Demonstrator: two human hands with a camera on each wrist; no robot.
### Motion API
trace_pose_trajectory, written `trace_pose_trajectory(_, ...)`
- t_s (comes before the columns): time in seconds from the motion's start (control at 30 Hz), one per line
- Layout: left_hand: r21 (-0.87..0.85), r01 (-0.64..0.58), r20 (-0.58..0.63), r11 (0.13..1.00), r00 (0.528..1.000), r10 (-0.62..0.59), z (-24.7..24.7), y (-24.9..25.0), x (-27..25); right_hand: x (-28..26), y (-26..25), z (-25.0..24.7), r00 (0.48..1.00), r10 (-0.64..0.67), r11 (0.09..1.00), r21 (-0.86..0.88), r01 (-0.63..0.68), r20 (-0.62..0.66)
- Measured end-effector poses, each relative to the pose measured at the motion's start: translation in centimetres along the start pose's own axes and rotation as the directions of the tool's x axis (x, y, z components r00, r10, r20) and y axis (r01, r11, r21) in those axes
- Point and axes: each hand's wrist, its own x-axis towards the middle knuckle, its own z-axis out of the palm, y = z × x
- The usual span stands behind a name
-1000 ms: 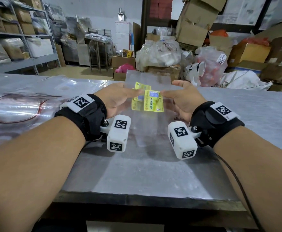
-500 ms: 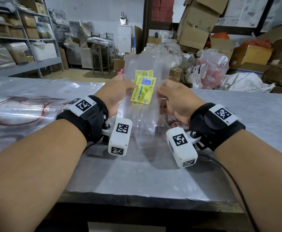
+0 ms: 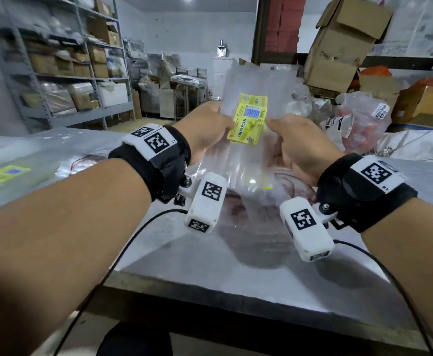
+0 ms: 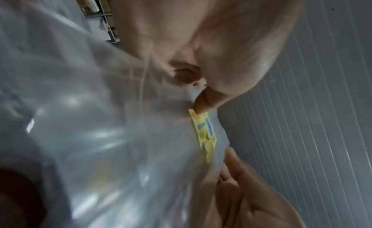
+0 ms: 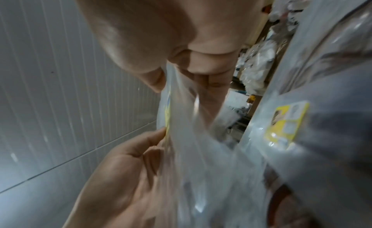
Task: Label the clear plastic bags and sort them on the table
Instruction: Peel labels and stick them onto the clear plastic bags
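Note:
I hold a clear plastic bag (image 3: 251,160) upright above the table, between both hands. A yellow-green "KEK PANDAN" label (image 3: 249,122) sits on its front, with a second label showing behind it. My left hand (image 3: 224,123) pinches the bag's left edge beside the label, thumb in front. My right hand (image 3: 274,125) pinches the right edge the same way. In the left wrist view the left thumb tip (image 4: 203,104) presses the end of the label (image 4: 206,136). In the right wrist view the bag (image 5: 191,136) hangs between both hands.
Another labelled clear bag (image 3: 3,176) lies flat at the table's far left, also seen in the right wrist view (image 5: 286,124). A pile of clear bags with a red band (image 3: 81,160) lies behind my left wrist. Boxes and filled bags (image 3: 364,119) crowd the floor beyond the grey table (image 3: 236,273).
The labelled bag went from lying low near the table to standing upright, and both hands raised it higher and closer to me. The camera tilted up.

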Motion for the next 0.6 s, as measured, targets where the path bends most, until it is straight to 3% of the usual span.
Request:
trace_pose_trajectory(0.07, 0.017, -0.007, -0.044, 1.000, 0.999, 0.008, -2.5, 0.3, -0.8, -0.1, -1.2, 2.3, 0.996, -0.014, 1.000, 0.000, 0.014, 0.089)
trace_pose_trajectory(0.27, -0.078, 0.096, -0.090, 0.992, 0.991, -0.103, -12.8, -0.6, -5.0, 0.8, -3.8, 12.1, 0.983, 0.006, 0.997, 0.069, -0.019, 0.185)
trace_pose_trajectory(0.4, 0.211, 0.182, -0.233, 0.960, 0.964, -0.131, -20.1, -1.6, -8.5, 0.9, -4.8, 19.2, 0.956, 0.061, 0.988, 0.122, -0.100, 0.287)
trace_pose_trajectory(0.6, 0.373, 0.350, -0.441, 0.859, 0.882, -0.168, -28.8, -3.0, -12.5, 0.5, -5.5, 29.1, 0.881, 0.124, 0.979, 0.089, -0.184, 0.457)
